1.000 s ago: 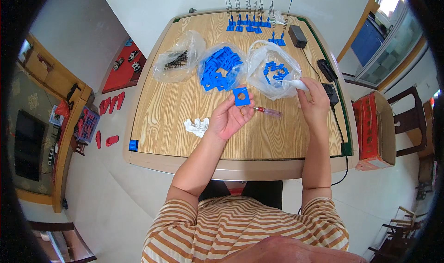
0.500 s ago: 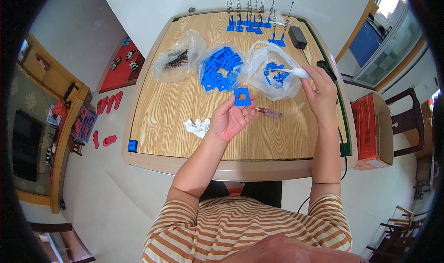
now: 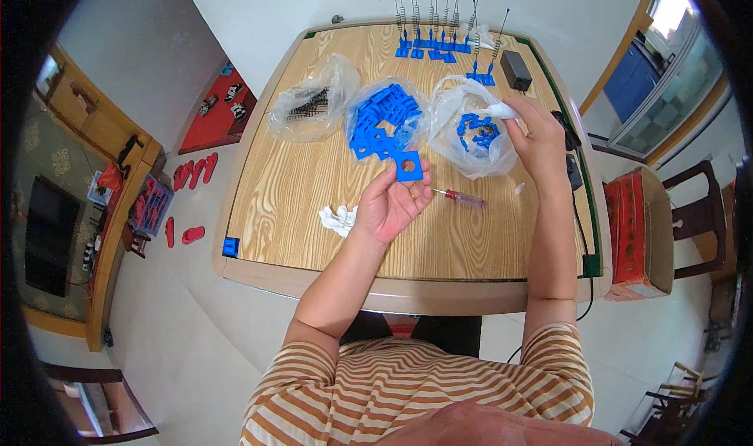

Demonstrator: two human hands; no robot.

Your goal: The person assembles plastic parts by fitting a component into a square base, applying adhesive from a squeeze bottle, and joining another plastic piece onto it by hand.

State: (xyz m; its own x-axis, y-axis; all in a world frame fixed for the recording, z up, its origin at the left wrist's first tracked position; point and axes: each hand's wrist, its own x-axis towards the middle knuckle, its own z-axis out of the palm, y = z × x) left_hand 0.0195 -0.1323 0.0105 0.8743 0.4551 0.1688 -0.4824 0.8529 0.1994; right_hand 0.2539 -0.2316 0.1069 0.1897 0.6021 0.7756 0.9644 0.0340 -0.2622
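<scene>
My left hand (image 3: 390,204) holds a flat blue square plate with a round hole (image 3: 408,166) between its fingertips, above the wooden table (image 3: 314,211). My right hand (image 3: 536,136) is at the rim of a clear plastic bag of small blue parts (image 3: 472,132); its fingers are closed on the bag's white edge. A red-handled screwdriver (image 3: 461,199) lies on the table between the two hands. A small white bit (image 3: 518,187) lies just below my right hand.
A pile of blue plates on a clear bag (image 3: 379,119) and a bag of dark springs (image 3: 312,105) sit to the left. Blue bases with upright spring rods (image 3: 439,34) line the far edge beside a black box (image 3: 515,69). Crumpled white gloves (image 3: 337,218) lie near my left wrist.
My right hand has moved up and away from the screwdriver to the rim of the right-hand bag. My left hand has stayed put with the blue plate.
</scene>
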